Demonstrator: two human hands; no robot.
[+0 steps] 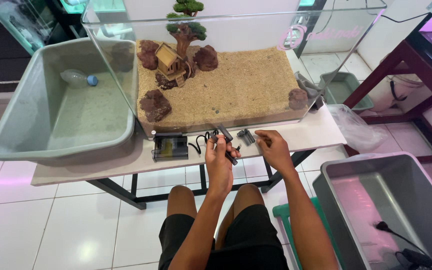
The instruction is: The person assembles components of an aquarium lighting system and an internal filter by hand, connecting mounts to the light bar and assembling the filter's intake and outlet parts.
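My left hand (219,156) is closed around a slim black tube-shaped part (227,142) that has a black cord (199,141) running off to the left. The cord leads toward a small dark box-like filter unit (170,147) lying on the white tabletop (101,167). My right hand (272,146) rests on the tabletop with its fingertips at a small dark clip-like piece (246,136). Just behind both hands stands a glass aquarium (231,75) with sand, dark rocks, a little wooden house and a miniature tree.
A large grey tub (51,145) with water and a plastic bottle (78,78) sits at the left on the table. Another grey tub (336,190) with a black cord stands on the floor at the right. A clear plastic bag (356,127) hangs by the table's right end.
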